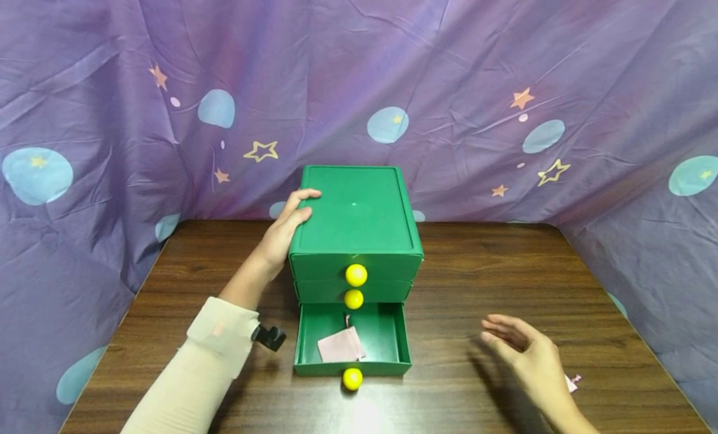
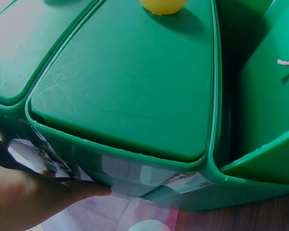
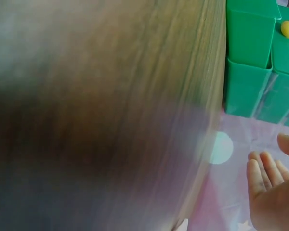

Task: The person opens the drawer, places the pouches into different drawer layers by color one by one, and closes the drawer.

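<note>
Three drawers made up the green chest (image 1: pixel 356 222) standing on the wooden tabletop (image 1: pixel 505 284), and only the bottom drawer (image 1: pixel 352 342) stood pulled out toward the person, its yellow knob (image 1: pixel 352 378) at the front. Inside that drawer, toward its left front, lay a small pink pouch (image 1: pixel 340 345). The left hand (image 1: pixel 285 229) rested against the chest's upper left edge, fingers laid straight along the rim, bracing it rather than clutching it. The right hand (image 1: pixel 527 358) hovered to the right of the chest, well apart from it, its grip loose and empty with the fingers slack. A scrap of pink (image 1: pixel 572 382) peeked out just beyond that hand's wrist; what it was I couldn't tell. To my eye the pouch was stowed and the closing step was in hand: it called for the free hand to meet the low knob and push straight in while the other steadied the chest.
</note>
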### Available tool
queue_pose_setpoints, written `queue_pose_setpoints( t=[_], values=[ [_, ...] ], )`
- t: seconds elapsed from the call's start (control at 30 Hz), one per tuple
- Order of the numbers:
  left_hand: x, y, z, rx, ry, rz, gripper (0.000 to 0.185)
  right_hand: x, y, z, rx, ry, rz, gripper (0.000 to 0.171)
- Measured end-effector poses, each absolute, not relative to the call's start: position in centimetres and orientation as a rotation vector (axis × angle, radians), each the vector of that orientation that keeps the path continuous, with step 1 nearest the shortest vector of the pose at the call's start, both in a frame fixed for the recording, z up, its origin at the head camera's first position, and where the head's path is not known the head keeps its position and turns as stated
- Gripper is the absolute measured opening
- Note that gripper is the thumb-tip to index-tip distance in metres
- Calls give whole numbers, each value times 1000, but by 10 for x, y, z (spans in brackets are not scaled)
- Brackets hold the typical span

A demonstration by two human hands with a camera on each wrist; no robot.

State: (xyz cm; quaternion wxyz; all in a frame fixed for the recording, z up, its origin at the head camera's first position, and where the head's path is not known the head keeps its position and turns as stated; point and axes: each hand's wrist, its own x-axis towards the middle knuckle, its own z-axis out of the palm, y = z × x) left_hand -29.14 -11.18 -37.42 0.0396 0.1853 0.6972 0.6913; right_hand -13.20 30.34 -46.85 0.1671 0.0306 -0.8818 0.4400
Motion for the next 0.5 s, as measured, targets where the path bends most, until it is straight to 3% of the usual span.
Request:
queue_pose_setpoints(
  t=[0.5],
  values=[
    [-292, -112, -374, 569, 2137, 2116, 44, -129, 325, -466, -55, -2584, 1259, 40]
  ],
)
